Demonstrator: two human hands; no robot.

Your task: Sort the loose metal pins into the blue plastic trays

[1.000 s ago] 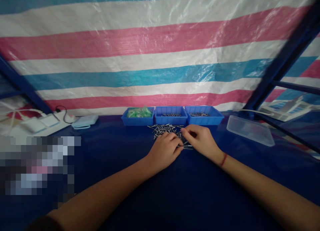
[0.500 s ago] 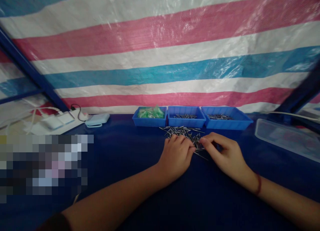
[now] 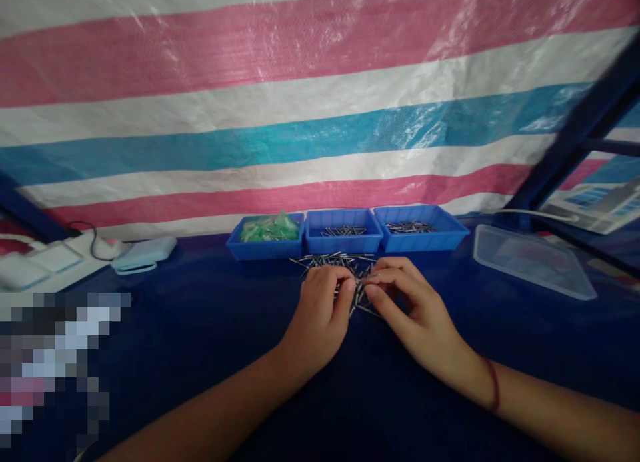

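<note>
A loose pile of thin metal blind rivets [image 3: 340, 259] lies on the dark blue table, just in front of the blue bins. Over the pile's left side, my left hand [image 3: 324, 309] is closed, thumb pressed to the forefinger; what sits in that pinch is hidden. My right hand [image 3: 417, 305] faces it from the right, its thumb and fingers closed on a slim metal piece, apparently one rivet [image 3: 370, 279]. The two sets of fingertips are a short gap apart above the pile.
Behind the pile stand a blue bin [image 3: 265, 250] with green plastic packing and two more, a middle bin [image 3: 345, 243] and a right bin [image 3: 425, 241], holding rivets. A clear lid [image 3: 535, 265] lies right. A light blue case [image 3: 145, 254] and a power strip [image 3: 75, 265] sit left.
The view has swung to the right. My hands have drawn closer together over the pile, and a metal piece now shows in my right fingertips.
</note>
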